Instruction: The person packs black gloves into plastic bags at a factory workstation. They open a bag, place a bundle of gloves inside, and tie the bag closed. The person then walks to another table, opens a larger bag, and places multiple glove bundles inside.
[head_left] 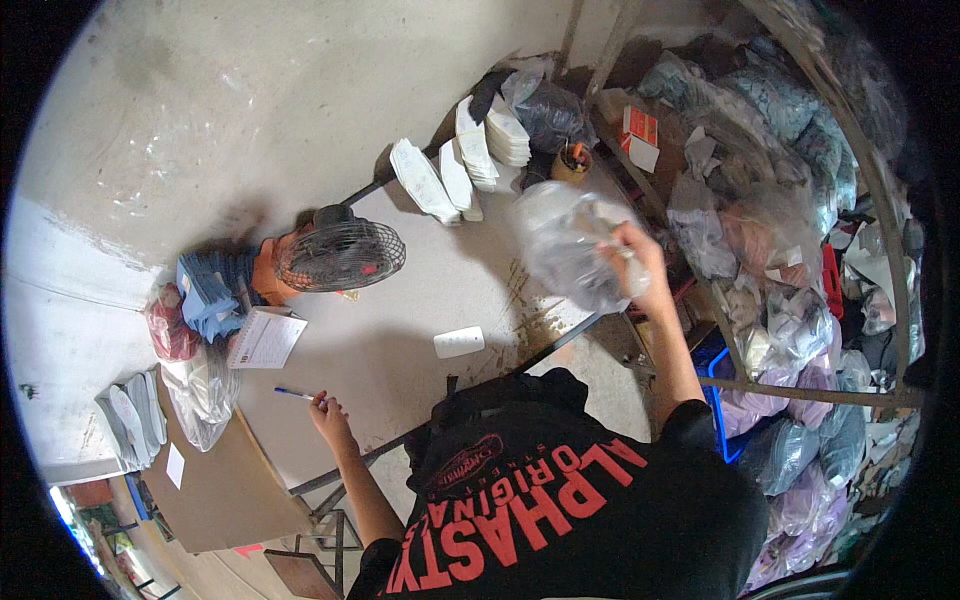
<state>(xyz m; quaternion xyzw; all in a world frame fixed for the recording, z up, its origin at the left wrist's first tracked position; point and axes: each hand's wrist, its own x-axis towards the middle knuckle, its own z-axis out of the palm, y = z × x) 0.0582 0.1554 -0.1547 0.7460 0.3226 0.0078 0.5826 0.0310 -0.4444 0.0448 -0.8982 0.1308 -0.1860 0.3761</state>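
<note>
around the middle of the pale grey desk (385,345), at two o'clock, a clear plastic bag (563,248) is gripped in the right hand's (632,265) closed fingers. a black caged fan (340,255) stands at ten o'clock; at eight, the left hand's (333,421) fingers pinch a blue-and-white pen (290,393).

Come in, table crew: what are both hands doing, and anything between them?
Left hand: holding a pen. Right hand: gripping a clear plastic bag. Between them: white flat item lying on the table.
</note>
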